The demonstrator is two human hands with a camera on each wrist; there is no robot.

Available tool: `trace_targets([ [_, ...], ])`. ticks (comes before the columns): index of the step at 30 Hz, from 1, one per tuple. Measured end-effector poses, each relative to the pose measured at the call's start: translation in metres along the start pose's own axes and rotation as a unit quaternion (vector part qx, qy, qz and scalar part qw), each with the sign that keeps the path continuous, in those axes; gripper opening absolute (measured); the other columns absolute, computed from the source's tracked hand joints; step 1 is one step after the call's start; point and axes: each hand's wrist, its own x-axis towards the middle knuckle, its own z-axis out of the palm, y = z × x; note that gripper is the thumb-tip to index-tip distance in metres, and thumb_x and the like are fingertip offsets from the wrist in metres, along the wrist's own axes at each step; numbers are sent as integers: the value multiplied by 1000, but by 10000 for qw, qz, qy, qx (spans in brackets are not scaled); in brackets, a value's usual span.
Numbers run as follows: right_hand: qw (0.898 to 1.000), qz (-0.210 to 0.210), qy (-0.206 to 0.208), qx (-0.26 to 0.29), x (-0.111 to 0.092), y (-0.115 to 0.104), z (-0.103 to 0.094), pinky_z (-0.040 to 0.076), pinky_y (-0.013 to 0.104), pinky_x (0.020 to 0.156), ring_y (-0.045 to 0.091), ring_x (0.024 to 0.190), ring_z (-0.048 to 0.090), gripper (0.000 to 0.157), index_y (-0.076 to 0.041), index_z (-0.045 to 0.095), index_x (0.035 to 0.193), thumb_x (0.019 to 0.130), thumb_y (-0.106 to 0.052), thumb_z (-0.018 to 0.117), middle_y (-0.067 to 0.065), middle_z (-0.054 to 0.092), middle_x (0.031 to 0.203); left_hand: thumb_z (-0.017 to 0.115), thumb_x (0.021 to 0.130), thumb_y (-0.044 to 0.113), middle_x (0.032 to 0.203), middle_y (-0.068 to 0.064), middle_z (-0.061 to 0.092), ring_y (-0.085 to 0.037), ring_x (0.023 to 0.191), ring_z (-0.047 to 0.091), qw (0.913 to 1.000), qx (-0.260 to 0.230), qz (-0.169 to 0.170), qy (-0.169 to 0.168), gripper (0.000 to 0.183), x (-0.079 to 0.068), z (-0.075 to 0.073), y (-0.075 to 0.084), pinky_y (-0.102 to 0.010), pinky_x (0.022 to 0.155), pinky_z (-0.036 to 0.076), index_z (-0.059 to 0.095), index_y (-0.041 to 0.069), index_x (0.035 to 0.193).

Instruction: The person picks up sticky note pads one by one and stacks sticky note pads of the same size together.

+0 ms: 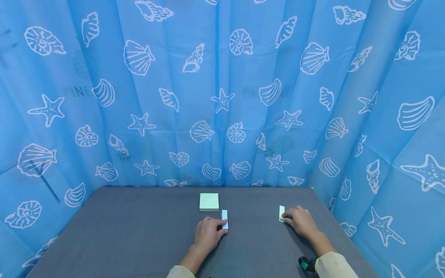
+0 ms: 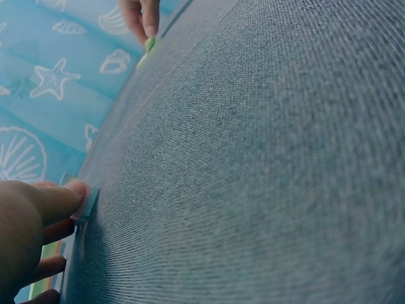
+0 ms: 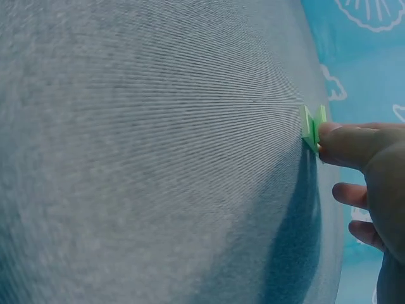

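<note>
A narrow light blue sticky note pad point(image 1: 224, 214) lies on the dark grey table, held at its side by my left hand point(image 1: 207, 234). The left wrist view shows the thumb against this blue pad point(image 2: 92, 204). Farther right, my right hand point(image 1: 301, 221) pinches a narrow pale green sticky note pad point(image 1: 281, 209) at the table surface. Seen from the right wrist, the green pad point(image 3: 307, 126) has two upright leaves in a V beside the fingertips. A square pale green stack of sticky notes point(image 1: 209, 201) sits behind the left hand; coloured layers show along its edge point(image 2: 45, 272).
The grey table point(image 1: 139, 231) reaches back to a blue curtain point(image 1: 222, 96) printed with white shells and starfish. The curtain also runs along both sides. A black strap with a green patch point(image 1: 304, 264) is at the right wrist.
</note>
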Motion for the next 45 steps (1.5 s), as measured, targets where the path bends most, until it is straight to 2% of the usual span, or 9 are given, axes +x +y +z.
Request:
trace_targets([
  [9,9999,116,-72,51,3,1,1,40,46,73,23,84,54,10,-12,75,93,83,-13,75,0,69,90,80,79,35,103,7,71,-18,98,61,10000,38,-17,-20,35,0,-1,0,-45,85,47,74,30,114],
  [17,9962,531,62,694,10,0,7,44,49,77,25,85,55,15,-6,75,97,83,-11,75,4,68,91,80,79,35,101,7,71,-17,96,60,10000,35,-35,35,35,1,0,0,-44,85,47,74,30,113],
  [23,9887,1208,251,848,18,4,17,42,55,85,36,99,56,24,-2,72,106,86,-13,73,17,67,106,80,78,34,100,7,71,-18,95,60,9999,35,35,90,35,1,-1,0,-45,84,47,75,29,113],
  [29,9809,1708,234,903,24,9,26,35,63,88,47,116,46,39,1,65,121,88,-20,71,27,57,126,80,79,34,99,7,71,-17,94,60,9999,23,20,101,35,1,-1,1,-44,83,47,75,29,113],
  [39,9765,1918,-175,969,30,13,24,29,69,93,55,126,33,54,4,56,130,88,-29,69,32,43,139,80,79,35,99,8,71,-16,93,60,9999,55,46,96,35,1,-2,1,-44,82,47,75,30,112],
  [42,9753,1964,-227,980,29,12,24,27,70,94,56,127,32,53,3,58,129,88,-29,69,32,42,140,80,78,37,99,8,71,-16,93,60,10000,63,35,64,35,0,-1,0,-43,81,47,75,30,113],
  [45,9733,2026,-106,1069,30,10,26,28,69,94,54,125,35,51,3,60,126,87,-27,71,31,45,137,80,78,37,100,8,71,-16,94,60,10000,42,-30,28,36,1,0,0,-43,82,47,74,31,113],
])
